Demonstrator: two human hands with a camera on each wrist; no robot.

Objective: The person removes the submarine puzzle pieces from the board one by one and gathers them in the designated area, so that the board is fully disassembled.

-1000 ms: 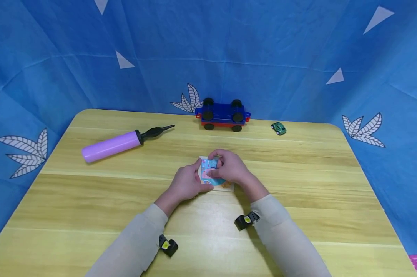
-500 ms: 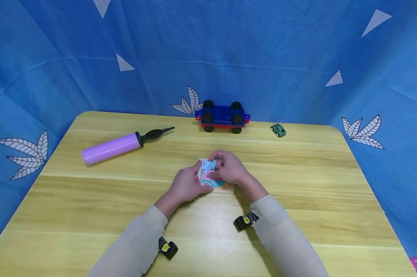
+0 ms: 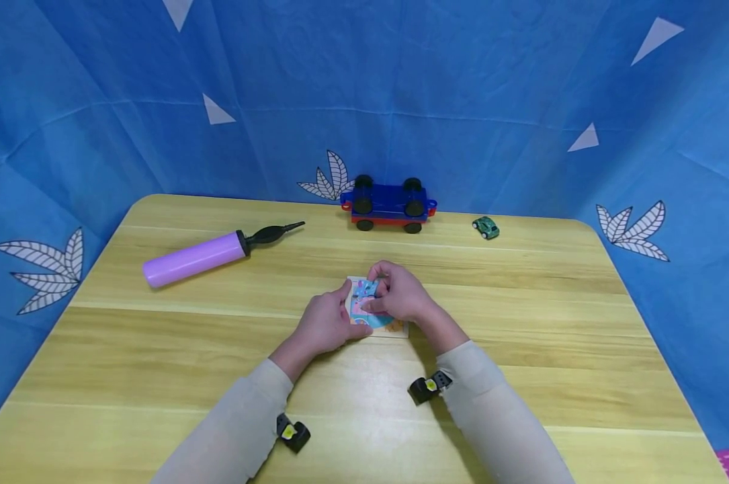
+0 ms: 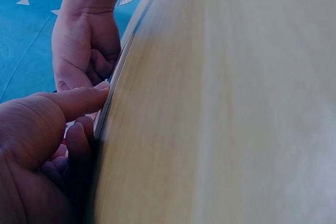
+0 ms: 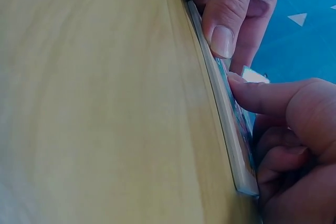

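Observation:
A small jigsaw puzzle [image 3: 381, 321] with a pink and light blue picture lies in a pale wooden tray on the table. My left hand [image 3: 328, 319] holds its left side, thumb along the near edge and fingers at the far left corner. From the right, my right hand [image 3: 405, 294] reaches over the picture and pinches a puzzle piece [image 3: 367, 289] near the top between thumb and index finger. That piece looks tilted up, its corner [image 5: 255, 76] standing above the tray in the right wrist view. My right fingers hide the picture's upper right.
A purple hand pump [image 3: 197, 259] with a black nozzle lies at the back left. Behind the puzzle stand stacked blue and red toy wagons [image 3: 390, 202]. A small green toy car [image 3: 486, 227] is at the back right. A blue cloth [image 3: 461, 81] hangs behind the table.
The puzzle piece under my right fingers has tipped up from the picture, and my right index finger has shifted slightly. My left hand keeps its place on the tray.

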